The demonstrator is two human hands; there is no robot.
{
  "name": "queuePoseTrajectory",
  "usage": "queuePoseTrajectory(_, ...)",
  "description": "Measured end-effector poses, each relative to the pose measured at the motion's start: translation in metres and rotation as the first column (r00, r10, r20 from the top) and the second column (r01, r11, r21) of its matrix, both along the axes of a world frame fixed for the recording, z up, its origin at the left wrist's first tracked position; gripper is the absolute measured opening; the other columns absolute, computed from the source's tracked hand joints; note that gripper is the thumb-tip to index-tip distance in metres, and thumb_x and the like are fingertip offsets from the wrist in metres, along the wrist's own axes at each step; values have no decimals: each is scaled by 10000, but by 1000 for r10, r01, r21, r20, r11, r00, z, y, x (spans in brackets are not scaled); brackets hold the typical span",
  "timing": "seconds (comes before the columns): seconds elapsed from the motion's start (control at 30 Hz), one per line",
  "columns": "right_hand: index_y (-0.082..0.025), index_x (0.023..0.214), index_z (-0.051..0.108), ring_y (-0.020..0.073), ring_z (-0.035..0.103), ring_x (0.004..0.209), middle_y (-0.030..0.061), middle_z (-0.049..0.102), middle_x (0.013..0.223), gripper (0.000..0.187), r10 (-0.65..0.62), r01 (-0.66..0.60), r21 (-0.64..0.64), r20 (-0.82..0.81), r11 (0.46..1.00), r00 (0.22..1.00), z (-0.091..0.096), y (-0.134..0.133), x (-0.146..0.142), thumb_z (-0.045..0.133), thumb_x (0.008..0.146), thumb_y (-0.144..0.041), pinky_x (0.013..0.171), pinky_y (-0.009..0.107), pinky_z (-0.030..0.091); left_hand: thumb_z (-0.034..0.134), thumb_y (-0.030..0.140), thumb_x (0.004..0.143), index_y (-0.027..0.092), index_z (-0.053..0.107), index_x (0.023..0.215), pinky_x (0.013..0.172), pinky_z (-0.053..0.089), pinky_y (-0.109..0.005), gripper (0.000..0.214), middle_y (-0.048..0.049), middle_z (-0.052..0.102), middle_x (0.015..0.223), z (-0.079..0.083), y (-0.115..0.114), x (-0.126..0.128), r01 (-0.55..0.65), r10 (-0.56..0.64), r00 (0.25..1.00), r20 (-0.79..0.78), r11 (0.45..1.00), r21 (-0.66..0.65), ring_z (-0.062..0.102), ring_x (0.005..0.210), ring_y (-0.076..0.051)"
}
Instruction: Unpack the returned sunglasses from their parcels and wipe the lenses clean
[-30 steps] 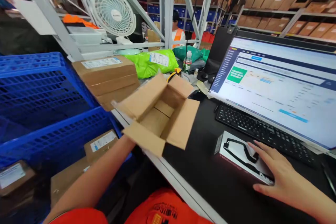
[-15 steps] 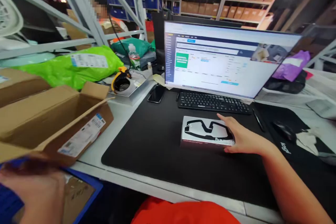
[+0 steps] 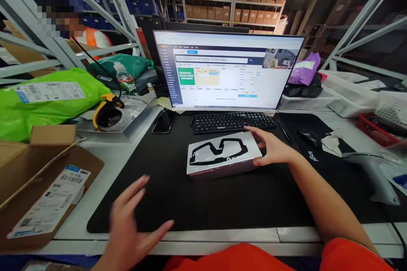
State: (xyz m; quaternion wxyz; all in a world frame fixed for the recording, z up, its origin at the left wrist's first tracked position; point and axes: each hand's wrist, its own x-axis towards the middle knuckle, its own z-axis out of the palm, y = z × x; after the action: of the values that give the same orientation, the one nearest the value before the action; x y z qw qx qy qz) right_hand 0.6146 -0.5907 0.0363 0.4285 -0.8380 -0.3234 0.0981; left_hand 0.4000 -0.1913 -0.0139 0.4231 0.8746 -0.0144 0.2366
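A flat white box [image 3: 220,156] printed with a black glasses outline lies on the black desk mat [image 3: 203,194] in front of the keyboard [image 3: 232,121]. My right hand [image 3: 272,148] grips its right end, fingers curled over the top edge. My left hand [image 3: 132,216] hovers over the mat's near left part, fingers spread, holding nothing, and is blurred by motion. An open cardboard box [image 3: 38,182] with a shipping label sits at the left edge of the desk.
A monitor [image 3: 227,72] stands behind the keyboard. A phone [image 3: 163,121], a yellow and black scanner [image 3: 106,114], a green mailer bag [image 3: 47,97] and a bottle [image 3: 125,80] lie at the left. A mouse [image 3: 310,137], white baskets [image 3: 352,101] and a handheld scanner [image 3: 372,173] are at the right. A person in orange stands beyond the racking.
My view has swung right, from the blue crates to the desk. My left hand let go of the cardboard box and came over the mat. My right hand stayed on the white box.
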Motion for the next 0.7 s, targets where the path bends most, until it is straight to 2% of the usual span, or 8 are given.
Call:
queuePoseTrajectory(0.07, -259, 1517, 430, 351, 490, 1373, 135, 484, 1496, 1038, 13, -14, 46, 31, 999, 999, 3, 6, -8, 895, 589, -284, 986, 458, 594, 942, 542, 568, 306, 219, 1598, 1210, 284, -690, 1280, -170, 300, 1637, -12, -14, 41, 170, -166, 984, -63, 983, 69, 308, 1504, -459)
queuePoseTrajectory(0.1, -263, 1494, 453, 347, 489, 1372, 128, 484, 1493, 1011, 25, -27, 64, 40, 998, 999, 3, 8, -10, 899, 587, -284, 993, 456, 593, 965, 541, 509, 277, 97, 1622, 1216, 256, -696, 1436, -211, 241, 1657, -15, -19, 62, 271, -261, 957, -127, 961, 63, 271, 1519, -475)
queuePoseTrajectory(0.13, -265, 1474, 466, 346, 493, 1368, 125, 489, 1484, 992, 34, -37, 82, 39, 996, 999, 2, 10, -12, 903, 584, -285, 990, 455, 597, 965, 548, 502, 225, 9, 1625, 1210, 256, -695, 1510, -262, 190, 1661, -17, -23, 82, 350, -338, 919, -201, 936, 27, 251, 1525, -483)
queuePoseTrajectory(0.17, -263, 1456, 473, 346, 502, 1361, 125, 497, 1471, 978, 36, -39, 102, 31, 994, 999, -1, 10, -11, 908, 581, -288, 982, 455, 603, 957, 549, 509, 195, -34, 1617, 1210, 250, -692, 1528, -285, 236, 1639, -17, -25, 99, 398, -400, 886, -236, 916, -56, 296, 1511, -471)
queuePoseTrajectory(0.27, -251, 1402, 492, 349, 551, 1310, 129, 530, 1428, 941, 12, -12, 131, -3, 991, 1000, -12, 6, 0, 919, 564, -290, 958, 466, 615, 916, 523, 584, 186, 163, 1571, 1214, 291, -650, 1286, -259, 397, 1558, -15, -26, 132, 362, -401, 894, -200, 909, -205, 414, 1463, -418)
queuePoseTrajectory(0.37, -245, 1343, 529, 343, 584, 1263, 120, 571, 1373, 894, 22, -19, 100, -19, 995, 1000, -23, -1, 18, 925, 541, -271, 959, 472, 610, 923, 497, 561, 197, 344, 1468, 1209, 343, -613, 1118, -224, 483, 1494, -15, -18, 140, 352, -388, 909, -154, 910, -219, 476, 1421, -404)
queuePoseTrajectory(0.53, -245, 1366, 515, 340, 573, 1265, 117, 573, 1349, 960, 49, -46, 97, -30, 994, 998, -24, -6, 36, 936, 503, -249, 931, 459, 619, 931, 487, 538, 205, 382, 1410, 1166, 397, -647, 1068, -211, 520, 1451, -18, 9, 137, 298, -315, 935, -165, 947, -118, 515, 1384, -424)
queuePoseTrajectory(0.7, -244, 1367, 529, 347, 559, 1285, 125, 565, 1390, 949, 29, -28, 82, -20, 996, 999, -25, -13, 42, 934, 509, -257, 928, 459, 616, 921, 447, 548, 190, 379, 1369, 1136, 418, -663, 1016, -223, 529, 1432, -10, 25, 146, 354, -359, 911, -201, 933, -63, 529, 1371, -420)
